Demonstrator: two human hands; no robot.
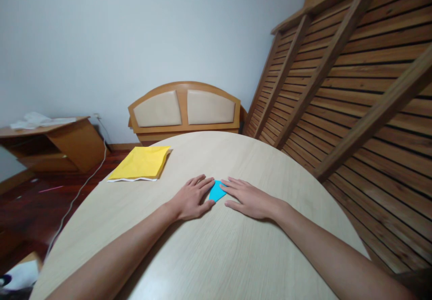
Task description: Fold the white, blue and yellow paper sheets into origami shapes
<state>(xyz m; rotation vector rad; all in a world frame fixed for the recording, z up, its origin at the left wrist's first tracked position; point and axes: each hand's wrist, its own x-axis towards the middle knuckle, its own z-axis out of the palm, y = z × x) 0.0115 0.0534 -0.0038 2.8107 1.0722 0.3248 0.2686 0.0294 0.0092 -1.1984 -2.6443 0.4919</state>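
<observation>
A small piece of folded blue paper [217, 191] lies flat on the round pale wooden table [236, 255], between my two hands. My left hand [194, 198] rests on its left side, fingertips at the upper edge and thumb at the lower corner. Across from it, my right hand [248, 197] lies palm down, with fingertips on the paper's right side and the thumb on the table just below. Both hands have their fingers stretched out and apart. Part of the paper is covered by the fingertips.
A yellow packet or stack of sheets [140, 162] with a white lower edge lies at the table's left. Beyond the table stands a padded headboard [184, 106]. A slatted wooden frame [337, 97] leans at the right. A low desk [74, 142] and a cable [81, 189] are left.
</observation>
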